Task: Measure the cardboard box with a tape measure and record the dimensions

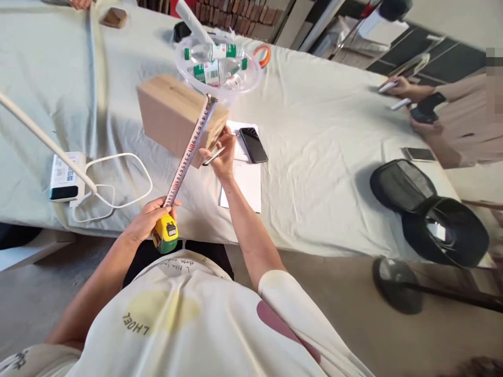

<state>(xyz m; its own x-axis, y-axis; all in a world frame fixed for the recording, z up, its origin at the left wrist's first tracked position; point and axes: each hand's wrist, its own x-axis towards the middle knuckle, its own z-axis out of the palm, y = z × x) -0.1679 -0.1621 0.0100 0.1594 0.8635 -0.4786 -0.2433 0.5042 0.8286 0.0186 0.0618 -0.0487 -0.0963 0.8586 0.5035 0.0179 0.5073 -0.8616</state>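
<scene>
My left hand (151, 217) is closed round a yellow and green tape measure (165, 235) near the table's front edge. Its white blade (184, 162) is pulled out and slants up across a brown cardboard box (165, 115), the metal end hook lying over the box's top. At the box's right end is my right hand (223, 154), with a slim pen (214, 156) held between its fingers and its fingertips at the cardboard. Whether those fingers press on the box I cannot tell. White paper (245, 183) and a black phone (253, 145) lie just right of that hand.
Behind the box stands a clear plastic basin (251, 84) with bottles, beside an orange tape roll (262, 56). A power bank (66, 175) with a white cable lies left. Black caps (444, 230) sit right, near another person's hands (396, 86). A white pole (43, 139) crosses the left side.
</scene>
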